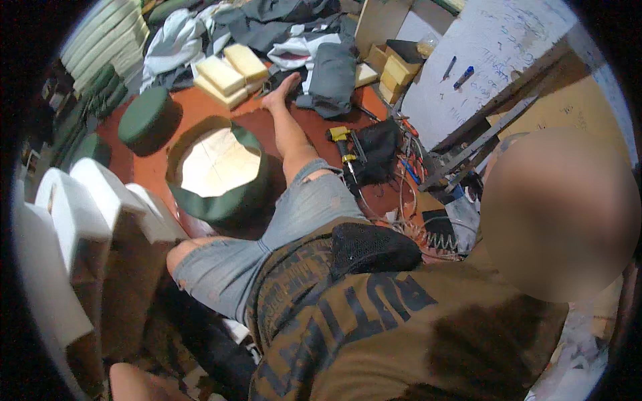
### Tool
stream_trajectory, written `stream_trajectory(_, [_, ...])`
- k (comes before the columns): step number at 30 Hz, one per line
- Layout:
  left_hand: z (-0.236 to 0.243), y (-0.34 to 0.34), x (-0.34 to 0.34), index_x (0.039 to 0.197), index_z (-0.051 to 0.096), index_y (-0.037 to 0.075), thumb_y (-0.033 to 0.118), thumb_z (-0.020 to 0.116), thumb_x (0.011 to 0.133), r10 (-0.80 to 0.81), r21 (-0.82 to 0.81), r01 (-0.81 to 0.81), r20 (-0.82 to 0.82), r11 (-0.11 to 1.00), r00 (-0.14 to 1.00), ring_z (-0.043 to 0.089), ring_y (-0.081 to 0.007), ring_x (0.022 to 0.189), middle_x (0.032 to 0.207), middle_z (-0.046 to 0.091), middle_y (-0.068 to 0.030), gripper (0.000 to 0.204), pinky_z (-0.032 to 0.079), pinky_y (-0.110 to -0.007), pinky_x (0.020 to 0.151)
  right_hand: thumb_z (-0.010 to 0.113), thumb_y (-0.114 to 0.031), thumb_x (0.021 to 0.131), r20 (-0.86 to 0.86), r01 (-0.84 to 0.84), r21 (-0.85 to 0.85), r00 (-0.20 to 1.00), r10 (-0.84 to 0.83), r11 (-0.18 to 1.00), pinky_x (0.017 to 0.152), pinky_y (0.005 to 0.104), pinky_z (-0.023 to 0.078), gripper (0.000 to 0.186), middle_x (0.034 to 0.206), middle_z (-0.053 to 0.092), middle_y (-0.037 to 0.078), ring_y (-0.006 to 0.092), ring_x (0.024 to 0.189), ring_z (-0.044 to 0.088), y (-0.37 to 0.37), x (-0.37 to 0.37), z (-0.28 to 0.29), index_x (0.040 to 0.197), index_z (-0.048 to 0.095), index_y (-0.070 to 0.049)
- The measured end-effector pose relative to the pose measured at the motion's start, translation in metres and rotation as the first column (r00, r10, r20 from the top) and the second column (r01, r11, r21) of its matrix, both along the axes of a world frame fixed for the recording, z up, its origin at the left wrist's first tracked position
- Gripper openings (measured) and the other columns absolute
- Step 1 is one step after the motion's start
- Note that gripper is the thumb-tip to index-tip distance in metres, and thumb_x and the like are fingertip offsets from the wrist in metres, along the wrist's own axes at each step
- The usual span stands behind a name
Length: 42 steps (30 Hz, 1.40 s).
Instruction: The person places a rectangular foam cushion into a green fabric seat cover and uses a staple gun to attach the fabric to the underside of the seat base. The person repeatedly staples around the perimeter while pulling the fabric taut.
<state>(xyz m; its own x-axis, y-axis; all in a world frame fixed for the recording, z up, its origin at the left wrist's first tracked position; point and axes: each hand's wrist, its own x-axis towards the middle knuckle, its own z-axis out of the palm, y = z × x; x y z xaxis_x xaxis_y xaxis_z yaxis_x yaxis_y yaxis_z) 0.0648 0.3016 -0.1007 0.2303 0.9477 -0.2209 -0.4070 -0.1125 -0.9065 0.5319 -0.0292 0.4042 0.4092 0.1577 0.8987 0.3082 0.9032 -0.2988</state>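
A round green seat (224, 204) is lying upturned on the red floor (144, 164), left of centre, its pale underside facing up inside a loose fabric rim. A seated person's bare leg (291, 134) is stretching just beside it, the foot touching a heap of grey cloth (331, 77). Neither the left hand nor the right hand is showing, so I cannot tell how the fingers are lying. 1 finished green cushion (148, 117) is sitting nearby, with 3 yellow foam blocks (231, 70) behind. A yellow-handled tool (341, 144) is resting right of the leg. Judging by the slack rim, the cover wants pulling evenly all round before fixing.
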Motion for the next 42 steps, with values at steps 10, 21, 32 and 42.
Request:
stream_trajectory(10, [-0.01, -0.004, -0.002, 0.166, -0.017, 0.008, 0.06, 0.062, 0.087, 0.059, 0.054, -0.059, -0.007, 0.997, 0.998, -0.019, -0.0362, 0.16, 0.175, -0.02, -0.0115, 0.123, -0.003, -0.062, 0.129, 0.052, -0.043, 0.105, -0.001, -0.036, -0.096, 0.999, 0.036, 0.995, 0.12, 0.0394, 0.037, 0.068, 0.162, 0.035, 0.015, 0.0291, 0.148, 0.039, 0.0, 0.001, -0.014, 0.157, 0.033, -0.004])
stream_trajectory(21, [-0.012, 0.008, -0.008, 0.165, -0.017, 0.006, 0.053, 0.053, 0.095, 0.011, 0.135, -0.013, 0.015, 0.991, 1.0, -0.015, -0.0339, 0.161, 0.175, -0.018, -0.0113, 0.11, 0.001, -0.055, 0.132, 0.049, -0.047, 0.105, -0.068, -0.076, -0.172, 0.996, 0.065, 0.982, 0.121, 0.0394, 0.035, 0.071, 0.164, 0.031, 0.014, 0.0285, 0.15, 0.035, 0.009, -0.01, -0.04, 0.159, 0.029, -0.005])
stream_trajectory(32, [-0.02, -0.036, 0.004, 0.167, -0.01, 0.007, 0.053, 0.045, 0.101, 0.127, 0.297, -0.015, -0.361, 0.955, 0.924, -0.013, -0.033, 0.162, 0.176, -0.014, -0.0107, 0.097, 0.0, -0.062, 0.13, 0.045, -0.051, 0.105, -0.208, -0.207, -0.707, 0.975, 0.081, 0.677, 0.123, 0.0393, 0.033, 0.074, 0.167, 0.027, 0.013, 0.0279, 0.152, 0.032, 0.117, -0.073, -0.204, 0.161, 0.025, -0.006])
stream_trajectory(42, [0.043, -0.124, -0.078, 0.167, -0.01, 0.007, 0.052, 0.045, 0.101, 0.087, 0.157, 0.06, -0.781, 0.986, 0.618, -0.013, -0.0327, 0.162, 0.176, -0.015, -0.0108, 0.097, 0.0, -0.062, 0.13, 0.043, -0.055, 0.105, -0.458, -0.471, -0.881, 0.87, 0.18, 0.035, 0.124, 0.0393, 0.031, 0.077, 0.169, 0.023, 0.012, 0.0273, 0.154, 0.029, 0.181, -0.294, -0.3, 0.163, 0.022, -0.007])
